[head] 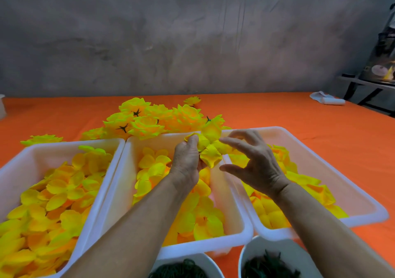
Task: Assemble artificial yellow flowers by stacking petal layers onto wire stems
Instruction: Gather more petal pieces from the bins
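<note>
Head view: left hand grip pinches a yellow petal layer above the middle tray. Right hand beside it, fingers spread wide, fingertip touching the petals.

Petal layers yellow with orange tint, filling three white trays. Finished flowers behind the trays, bright yellow, dark green calyx stars. Surface plain orange. Two white bowls in front of the trays, dark green contents. Wall mottled grey.
</note>
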The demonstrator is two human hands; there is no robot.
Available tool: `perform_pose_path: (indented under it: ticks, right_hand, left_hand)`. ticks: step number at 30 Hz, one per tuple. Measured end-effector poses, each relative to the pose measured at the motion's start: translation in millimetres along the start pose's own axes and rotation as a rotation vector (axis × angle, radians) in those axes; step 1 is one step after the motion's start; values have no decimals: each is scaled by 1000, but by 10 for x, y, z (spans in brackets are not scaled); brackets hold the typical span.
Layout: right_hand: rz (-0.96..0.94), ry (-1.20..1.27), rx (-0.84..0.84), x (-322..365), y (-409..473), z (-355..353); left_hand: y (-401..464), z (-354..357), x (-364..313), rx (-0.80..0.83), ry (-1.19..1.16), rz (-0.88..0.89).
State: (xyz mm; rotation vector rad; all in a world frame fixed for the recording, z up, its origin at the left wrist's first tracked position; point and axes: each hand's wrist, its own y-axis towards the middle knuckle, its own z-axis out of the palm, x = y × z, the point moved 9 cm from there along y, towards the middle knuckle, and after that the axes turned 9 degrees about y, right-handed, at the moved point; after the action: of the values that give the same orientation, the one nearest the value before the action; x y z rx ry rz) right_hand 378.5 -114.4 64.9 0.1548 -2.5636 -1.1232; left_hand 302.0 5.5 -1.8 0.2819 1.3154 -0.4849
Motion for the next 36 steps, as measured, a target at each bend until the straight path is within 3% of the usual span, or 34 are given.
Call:
perform_pose_path:
  ticks: [4, 7, 14, 21, 25, 36]
  right_hand:
    - [-174, -38, 51, 218, 34, 118]
    - [-189, -2, 44, 247, 46, 117]
    - [72, 297, -106, -78, 35, 25]
    - [234, 438, -48, -281, -1, 116]
    - [381, 519, -186, -453, -42, 40]
    - [351, 476, -199, -394, -52, 21]
  left_hand:
    - [-6, 34, 32, 18, 13, -21]
    - [-15, 69, 51, 49, -1, -43]
    - [-51, 165, 83, 167, -70, -107]
    - [-83, 261, 101, 276, -34, -116]
    - [-86, 289, 149, 317, -28, -134]
    - [-73, 287, 143, 357, 36, -109]
